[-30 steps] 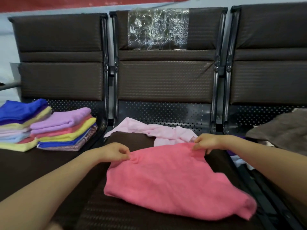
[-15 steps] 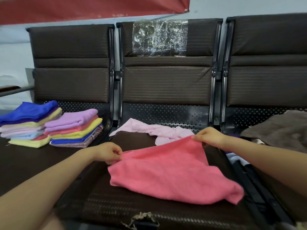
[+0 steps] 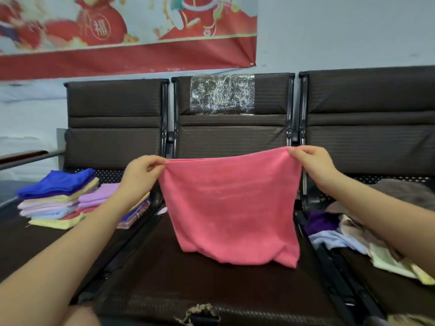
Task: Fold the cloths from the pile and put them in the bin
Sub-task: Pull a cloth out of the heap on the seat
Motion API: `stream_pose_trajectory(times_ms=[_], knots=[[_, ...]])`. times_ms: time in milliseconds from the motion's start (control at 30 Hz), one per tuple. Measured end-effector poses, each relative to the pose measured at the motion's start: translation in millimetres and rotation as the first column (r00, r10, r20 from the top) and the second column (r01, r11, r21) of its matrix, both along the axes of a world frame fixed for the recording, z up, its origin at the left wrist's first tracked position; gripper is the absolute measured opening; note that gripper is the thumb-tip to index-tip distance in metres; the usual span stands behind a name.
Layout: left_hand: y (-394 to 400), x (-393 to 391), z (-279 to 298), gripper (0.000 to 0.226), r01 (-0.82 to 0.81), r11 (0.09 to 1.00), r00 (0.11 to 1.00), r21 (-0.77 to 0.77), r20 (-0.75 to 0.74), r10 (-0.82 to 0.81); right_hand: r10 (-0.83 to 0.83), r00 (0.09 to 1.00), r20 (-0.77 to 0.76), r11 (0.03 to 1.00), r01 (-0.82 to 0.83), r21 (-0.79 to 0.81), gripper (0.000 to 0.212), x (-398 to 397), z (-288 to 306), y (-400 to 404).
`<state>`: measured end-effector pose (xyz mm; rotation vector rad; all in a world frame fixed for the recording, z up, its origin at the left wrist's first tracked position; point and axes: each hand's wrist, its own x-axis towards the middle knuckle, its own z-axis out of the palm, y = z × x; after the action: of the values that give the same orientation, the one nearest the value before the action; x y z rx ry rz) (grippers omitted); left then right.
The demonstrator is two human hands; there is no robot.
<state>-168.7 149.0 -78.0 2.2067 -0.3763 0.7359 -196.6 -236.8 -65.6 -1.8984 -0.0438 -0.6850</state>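
Note:
A pink cloth (image 3: 231,208) hangs spread out in the air over the middle brown seat (image 3: 188,278), its lower edge touching the seat. My left hand (image 3: 141,175) pinches its top left corner and my right hand (image 3: 313,168) pinches its top right corner. On the left seat lie two stacks of folded cloths (image 3: 68,201) in blue, yellow, purple and pink. A loose pile of unfolded cloths (image 3: 348,234) covers the right seat. No bin is in view.
Three brown seat backs (image 3: 233,135) stand behind the cloth, the middle one with clear plastic film (image 3: 221,94) on it. A red banner (image 3: 127,34) hangs on the wall above. The front edge of the middle seat is torn (image 3: 200,312).
Both hands lifted the pink cloth off the middle seat and stretched it out between them. The pale pink cloth behind it is now hidden. The camera tilted upward.

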Motion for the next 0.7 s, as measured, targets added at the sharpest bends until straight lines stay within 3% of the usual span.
stream_pose_trajectory(times_ms=[167, 300, 433, 567, 700], knots=[[-2.3, -30.8, 50.5, 0.03, -0.042, 0.97, 0.98, -0.241, 0.177, 0.087, -0.019, 0.995, 0.099, 0.987, 0.003, 0.162, 0.023, -29.7, 43.0, 1.5], [-4.3, -50.8, 75.0, 0.024, -0.078, 0.905, 0.972, -0.418, 0.169, 0.162, 0.034, 0.985, 0.167, 0.976, -0.068, 0.205, 0.017, -65.2, 71.4, 8.9], [-9.9, -70.3, 88.7, 0.023, 0.066, 0.758, 0.982, -0.649, 0.176, 0.064, 0.141, 0.975, 0.173, 0.903, -0.198, 0.382, 0.011, -95.6, 92.7, 15.4], [-9.4, -73.4, 95.7, 0.015, 0.156, 0.614, 0.987, -0.774, 0.149, -0.063, 0.211, 0.97, 0.117, 0.792, -0.24, 0.562, 0.011, -104.2, 101.0, 15.2], [-12.0, -63.8, 77.4, 0.021, 0.039, 0.763, 0.998, -0.645, 0.062, 0.002, 0.143, 0.989, 0.024, 0.866, -0.137, 0.482, 0.008, -85.6, 82.6, 6.8]])
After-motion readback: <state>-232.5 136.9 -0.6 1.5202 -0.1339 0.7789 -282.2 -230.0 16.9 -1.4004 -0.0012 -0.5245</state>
